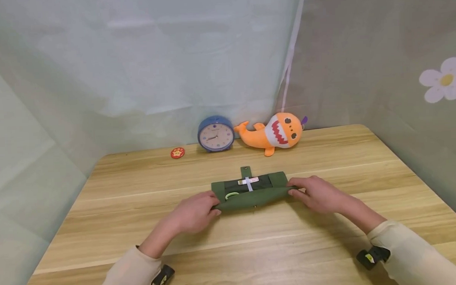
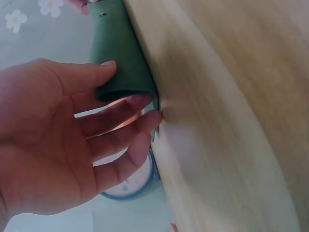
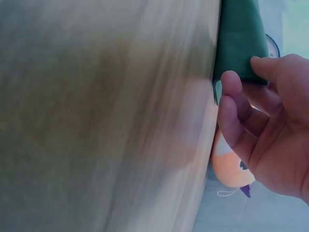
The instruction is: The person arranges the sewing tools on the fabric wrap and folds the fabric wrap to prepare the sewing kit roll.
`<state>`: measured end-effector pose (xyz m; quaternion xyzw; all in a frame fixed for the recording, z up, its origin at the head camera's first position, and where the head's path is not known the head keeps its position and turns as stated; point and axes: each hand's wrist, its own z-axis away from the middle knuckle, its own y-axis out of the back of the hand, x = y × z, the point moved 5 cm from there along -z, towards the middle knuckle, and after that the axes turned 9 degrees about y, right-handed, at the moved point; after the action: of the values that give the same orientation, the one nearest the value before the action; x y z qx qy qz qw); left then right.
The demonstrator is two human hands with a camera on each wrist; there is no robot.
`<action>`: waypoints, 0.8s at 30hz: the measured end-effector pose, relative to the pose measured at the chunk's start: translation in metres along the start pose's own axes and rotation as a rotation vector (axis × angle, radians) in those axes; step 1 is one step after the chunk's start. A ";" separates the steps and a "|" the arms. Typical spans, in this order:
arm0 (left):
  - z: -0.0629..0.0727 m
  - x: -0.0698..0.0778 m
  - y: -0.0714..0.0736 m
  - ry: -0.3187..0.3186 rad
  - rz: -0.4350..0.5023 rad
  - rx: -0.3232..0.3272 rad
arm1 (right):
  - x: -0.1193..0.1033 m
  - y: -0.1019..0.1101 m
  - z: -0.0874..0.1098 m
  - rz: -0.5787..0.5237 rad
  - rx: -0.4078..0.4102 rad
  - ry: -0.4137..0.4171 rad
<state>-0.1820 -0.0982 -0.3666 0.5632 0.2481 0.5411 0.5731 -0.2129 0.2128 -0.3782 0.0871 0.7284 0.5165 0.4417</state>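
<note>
A dark green fabric roll-up case (image 1: 252, 198) lies on the wooden table, its near part lifted and folded over toward the far side. My left hand (image 1: 196, 212) pinches the left end of that fold between thumb and fingers. At the other end, my right hand (image 1: 320, 193) pinches the right corner. Between the hands, a black inner panel (image 1: 266, 182) shows, with a white label (image 1: 249, 181), a pale elastic band (image 1: 248, 184) and a light green loop (image 1: 231, 195). A green strap (image 1: 245, 171) with a snap sticks out at the far edge. Both wrist views show the fabric curving over, thumbs on its outer face.
Along the table's back edge stand a blue alarm clock (image 1: 216, 134), an orange plush shark (image 1: 273, 134) and a round red badge (image 1: 177, 152). Behind them hangs a pale cloth backdrop (image 1: 154, 78). The wooden table (image 1: 236, 259) extends toward me and to both sides.
</note>
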 end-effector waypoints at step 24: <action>-0.025 -0.016 0.009 -0.033 0.219 -0.119 | 0.014 0.005 -0.017 -0.146 -0.028 -0.127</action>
<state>-0.2121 -0.1051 -0.3701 0.5608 0.1428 0.6049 0.5470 -0.2355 0.2117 -0.3804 0.0601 0.6961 0.4865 0.5245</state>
